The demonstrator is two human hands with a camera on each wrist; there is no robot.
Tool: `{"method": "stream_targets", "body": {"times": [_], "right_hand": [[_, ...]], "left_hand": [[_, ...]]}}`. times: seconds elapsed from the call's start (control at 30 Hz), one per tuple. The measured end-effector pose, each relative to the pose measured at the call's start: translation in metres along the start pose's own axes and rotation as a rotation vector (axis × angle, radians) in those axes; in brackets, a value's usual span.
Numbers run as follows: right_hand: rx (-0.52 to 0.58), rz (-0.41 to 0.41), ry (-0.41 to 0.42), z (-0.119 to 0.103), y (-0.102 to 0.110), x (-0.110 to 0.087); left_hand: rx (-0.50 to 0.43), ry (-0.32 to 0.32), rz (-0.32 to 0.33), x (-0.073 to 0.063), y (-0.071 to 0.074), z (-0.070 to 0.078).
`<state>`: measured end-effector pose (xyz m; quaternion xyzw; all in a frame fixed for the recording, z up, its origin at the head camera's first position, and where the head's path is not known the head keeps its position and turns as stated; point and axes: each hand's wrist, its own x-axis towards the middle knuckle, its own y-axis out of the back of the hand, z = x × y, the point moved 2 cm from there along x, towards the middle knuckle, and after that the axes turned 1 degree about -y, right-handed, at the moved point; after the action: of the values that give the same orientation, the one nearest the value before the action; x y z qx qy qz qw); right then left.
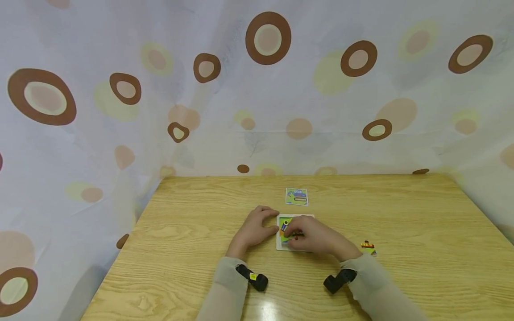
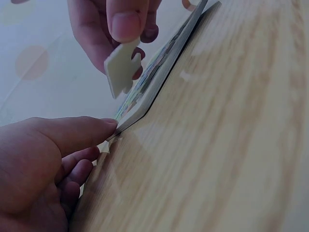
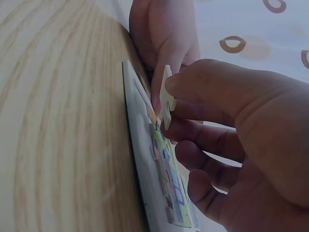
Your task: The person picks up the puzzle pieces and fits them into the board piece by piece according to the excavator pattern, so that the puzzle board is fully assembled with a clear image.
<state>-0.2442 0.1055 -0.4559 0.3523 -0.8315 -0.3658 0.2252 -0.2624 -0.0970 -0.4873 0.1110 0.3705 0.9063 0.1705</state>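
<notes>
A small puzzle tray (image 1: 283, 248) with a pale rim and a colourful vehicle picture lies on the wooden table. My left hand (image 1: 256, 227) rests at its left side, the extended thumb (image 2: 91, 129) touching the rim at a corner. Above the tray, my right hand (image 1: 315, 234) pinches a puzzle piece (image 3: 167, 96) between thumb and fingers. The piece (image 2: 121, 70) is tilted on edge, its plain pale back facing the left wrist camera. My right hand hides part of the tray's picture in the head view.
Behind the tray lies a square picture card (image 1: 296, 196) showing an excavator. Another colourful puzzle piece (image 1: 368, 249) sits on the table (image 1: 421, 223) beside my right forearm. A patterned curtain (image 1: 225, 98) hangs along the table's far edge and sides.
</notes>
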Motion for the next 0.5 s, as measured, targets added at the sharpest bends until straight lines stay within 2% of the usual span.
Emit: {"method": "stream_targets", "body": {"times": [0.5], "right_hand": [[-0.049, -0.007, -0.012, 0.001, -0.0064, 0.0032]], "left_hand": [[0.013, 0.0, 0.005, 0.0003, -0.0004, -0.0005]]}}
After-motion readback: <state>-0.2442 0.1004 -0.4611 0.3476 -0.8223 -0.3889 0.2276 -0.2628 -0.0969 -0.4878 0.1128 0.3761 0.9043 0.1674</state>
